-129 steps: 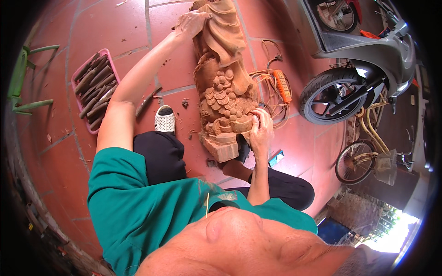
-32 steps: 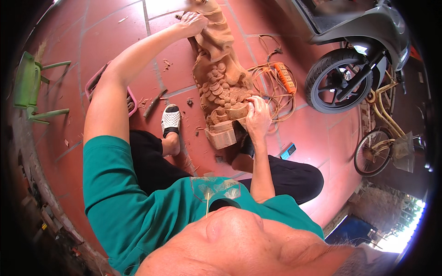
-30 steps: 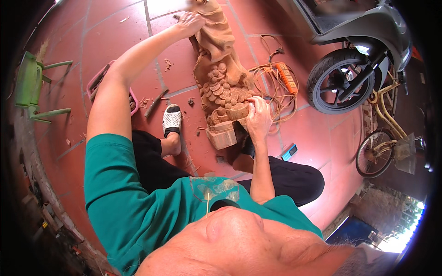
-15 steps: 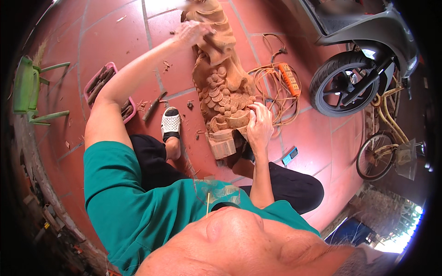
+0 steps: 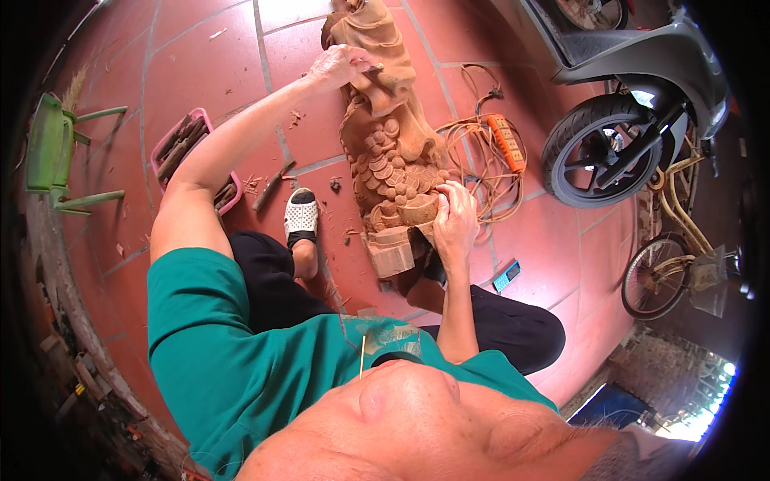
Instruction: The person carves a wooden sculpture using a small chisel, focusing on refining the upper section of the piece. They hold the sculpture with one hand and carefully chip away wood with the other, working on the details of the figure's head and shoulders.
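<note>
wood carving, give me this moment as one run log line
left hand: resting on upper part of wood carving | right hand: gripping its lower end | carving: lying on red tile floor | pink tool tray: apart, left

Raw matt wood carving (image 5: pixel 389 152) — rough-cut, glazed red floor tiles (image 5: pixel 200 64), glossy plastic scooter (image 5: pixel 642 60)

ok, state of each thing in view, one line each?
wooden carving: lying on the tiled floor, both hands on it
left hand: resting on the carving's far end, grip closed on a small tool
right hand: pressed on the near end, fingers curled
pink tray: on the floor, full of tools
orange power strip: on the floor, cord coiled
scooter: parked
bicycle: standing upright
</note>
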### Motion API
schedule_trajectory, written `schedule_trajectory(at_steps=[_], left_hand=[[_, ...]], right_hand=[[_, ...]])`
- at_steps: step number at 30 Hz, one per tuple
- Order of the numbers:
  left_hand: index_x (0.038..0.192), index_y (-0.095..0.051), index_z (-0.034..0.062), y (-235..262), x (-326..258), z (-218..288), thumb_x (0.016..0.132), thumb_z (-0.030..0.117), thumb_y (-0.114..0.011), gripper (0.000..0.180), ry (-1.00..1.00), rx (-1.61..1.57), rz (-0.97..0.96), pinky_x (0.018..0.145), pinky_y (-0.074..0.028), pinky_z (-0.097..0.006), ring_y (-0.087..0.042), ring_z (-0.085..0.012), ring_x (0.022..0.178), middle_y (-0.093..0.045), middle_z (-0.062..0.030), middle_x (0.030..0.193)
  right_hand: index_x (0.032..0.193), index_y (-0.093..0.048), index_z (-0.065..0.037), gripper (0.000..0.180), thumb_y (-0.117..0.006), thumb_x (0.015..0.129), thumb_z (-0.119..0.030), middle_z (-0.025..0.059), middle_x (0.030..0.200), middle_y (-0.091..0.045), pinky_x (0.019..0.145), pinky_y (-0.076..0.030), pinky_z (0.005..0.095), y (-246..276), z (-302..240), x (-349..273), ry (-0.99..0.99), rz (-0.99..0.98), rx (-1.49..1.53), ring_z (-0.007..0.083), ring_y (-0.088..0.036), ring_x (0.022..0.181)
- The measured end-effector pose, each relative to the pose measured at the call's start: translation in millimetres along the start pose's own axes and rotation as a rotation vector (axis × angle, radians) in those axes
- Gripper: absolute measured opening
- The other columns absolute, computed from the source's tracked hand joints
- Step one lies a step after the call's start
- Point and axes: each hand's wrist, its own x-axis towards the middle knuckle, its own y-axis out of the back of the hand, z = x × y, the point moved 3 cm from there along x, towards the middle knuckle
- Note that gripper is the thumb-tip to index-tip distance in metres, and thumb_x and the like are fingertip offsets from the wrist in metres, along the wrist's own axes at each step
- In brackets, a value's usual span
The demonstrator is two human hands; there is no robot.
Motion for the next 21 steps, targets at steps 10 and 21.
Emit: schedule_trajectory(at_steps=[10, 21], left_hand=[[0.108, -0.074, 0.0167, 17.5, 19.6, -22.8, 0.096, 0.025, -0.059, 0.020, 0.020, 0.350, 0.009, 0.078, -0.055, -0.044, -0.071, -0.0291, 0.086, -0.074, -0.0113, 0.093], [0.108, -0.074, 0.0146, 33.7, 28.3, -55.5, 0.096, 0.020, -0.059, 0.020, 0.055, 0.486, -0.024, 0.072, -0.055, -0.045, -0.071, -0.0320, 0.082, -0.074, -0.0117, 0.095]], right_hand=[[0.107, -0.066, -0.009, 0.014, -0.059, 0.095, -0.012, 0.0068, 0.117, -0.065, 0.097, -0.047, 0.0404, 0.3, -2.9, -1.1, -0.010, -0.007, 0.003, 0.0292, -0.058, 0.114], [0.106, -0.066, -0.009, 0.013, -0.059, 0.095, -0.013, 0.0068, 0.118, -0.064, 0.098, -0.047, 0.0408, -0.5, -4.5, 0.0, -0.003, -0.031, 0.016, 0.0284, -0.057, 0.115]])
